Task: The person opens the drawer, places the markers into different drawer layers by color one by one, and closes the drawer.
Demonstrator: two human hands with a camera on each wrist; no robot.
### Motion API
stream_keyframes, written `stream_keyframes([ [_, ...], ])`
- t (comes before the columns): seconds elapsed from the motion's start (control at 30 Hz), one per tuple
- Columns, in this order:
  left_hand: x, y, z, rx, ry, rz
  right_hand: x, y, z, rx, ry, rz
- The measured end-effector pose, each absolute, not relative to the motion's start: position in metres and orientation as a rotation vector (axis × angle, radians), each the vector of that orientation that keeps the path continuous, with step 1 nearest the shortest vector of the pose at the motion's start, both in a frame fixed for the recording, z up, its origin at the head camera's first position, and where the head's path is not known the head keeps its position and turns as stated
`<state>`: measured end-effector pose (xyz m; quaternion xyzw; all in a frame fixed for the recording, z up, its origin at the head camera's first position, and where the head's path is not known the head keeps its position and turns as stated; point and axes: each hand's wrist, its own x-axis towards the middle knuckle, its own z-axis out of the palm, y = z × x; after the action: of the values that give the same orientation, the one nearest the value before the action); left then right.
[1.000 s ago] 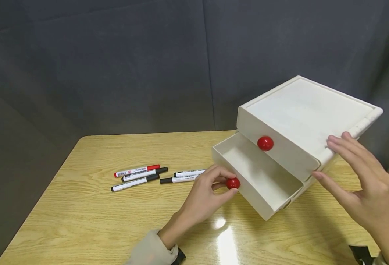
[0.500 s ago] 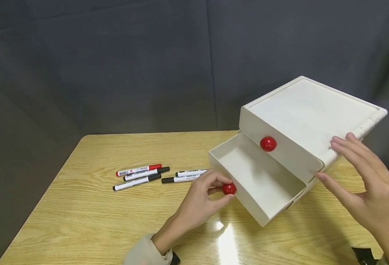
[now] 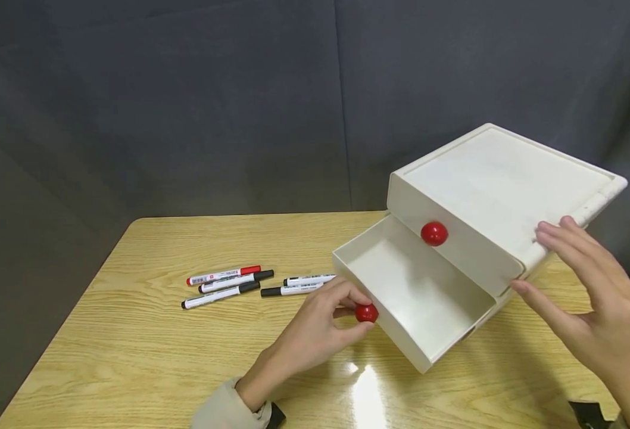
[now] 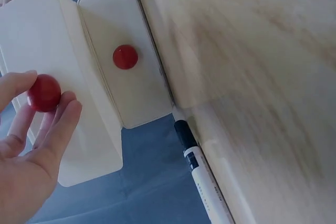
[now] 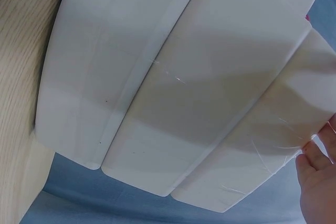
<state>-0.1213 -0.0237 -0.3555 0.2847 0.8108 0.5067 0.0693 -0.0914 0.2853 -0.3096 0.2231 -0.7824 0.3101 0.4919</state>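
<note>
A white desktop drawer cabinet (image 3: 508,173) stands at the right of the table. Its middle drawer (image 3: 401,339) is pulled out, and the inside shows bare. My left hand (image 3: 315,328) pinches the red round knob (image 3: 365,313) of that drawer between thumb and fingers. Above it, the top drawer with its own red knob (image 3: 434,233) is pushed in. In the left wrist view a lower drawer (image 4: 113,19) with another red knob (image 4: 125,56) is pushed in too. My right hand (image 3: 599,304) rests extended fingers on the cabinet's near top edge, thumb at the front corner.
Several whiteboard markers lie left of the cabinet: a red one (image 3: 224,275), black ones such as this marker (image 3: 220,294), and a pair (image 3: 299,288) partly behind my left hand. A dark curtain (image 3: 240,107) hangs behind the wooden table (image 3: 149,357).
My left hand has moved toward the front left with the knob, and the middle drawer slides further out. My right hand keeps its place on the cabinet.
</note>
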Motion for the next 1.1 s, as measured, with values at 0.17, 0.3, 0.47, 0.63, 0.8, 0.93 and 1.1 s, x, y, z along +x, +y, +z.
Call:
stream_keyframes([
  [0.17,-0.123,-0.028,-0.352,0.883,2.467,1.457,-0.092,0.286,-0.309,0.538,-1.904,0.747],
  [0.3,-0.124,-0.032,-0.349,0.888,2.457,1.421,-0.093,0.285,-0.309,0.536,-1.9,0.751],
  [0.47,-0.128,-0.038,-0.345,0.946,2.447,1.391,-0.092,0.286,-0.31,0.532,-1.899,0.753],
  [0.63,-0.13,-0.043,-0.342,0.969,2.455,1.384,-0.092,0.286,-0.311,0.532,-1.895,0.757],
  [0.8,-0.132,-0.045,-0.342,0.975,2.461,1.398,-0.093,0.285,-0.311,0.534,-1.872,0.772],
  [0.93,-0.134,-0.046,-0.342,0.968,2.452,1.417,-0.094,0.285,-0.311,0.528,-1.869,0.776],
  [1.1,-0.133,-0.045,-0.343,0.951,2.461,1.423,-0.093,0.285,-0.312,0.526,-1.879,0.77],
])
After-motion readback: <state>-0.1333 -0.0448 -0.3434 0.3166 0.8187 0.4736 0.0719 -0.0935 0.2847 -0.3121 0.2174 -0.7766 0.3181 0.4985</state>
